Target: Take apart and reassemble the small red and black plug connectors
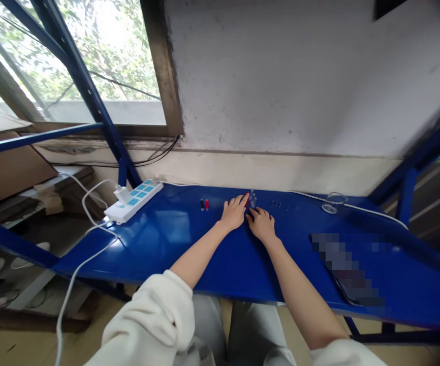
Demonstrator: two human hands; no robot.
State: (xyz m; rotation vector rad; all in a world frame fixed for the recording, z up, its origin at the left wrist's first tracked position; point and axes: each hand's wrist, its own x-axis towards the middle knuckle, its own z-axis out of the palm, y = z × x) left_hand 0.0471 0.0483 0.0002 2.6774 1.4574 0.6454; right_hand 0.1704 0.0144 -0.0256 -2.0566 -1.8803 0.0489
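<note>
Both my hands rest on a glossy blue table (189, 239) near its far edge. My left hand (233, 211) lies flat with fingers stretched forward, fingertips next to a small red piece (247, 199) and some small clear pieces (253, 198). My right hand (261, 223) sits just right of it, fingers curled down on the table surface, close to the same pieces. Whether either hand holds anything is too small to see. Two tiny parts, one black and one red (204, 204), stand left of my left hand.
A white power strip (134, 200) with blue sockets lies at the table's left back, its white cable (79, 264) hanging off the edge. A thin white wire with loops (332, 203) runs along the back right. Small dark bits (276, 203) lie by the wall. Blue frame bars stand left and right.
</note>
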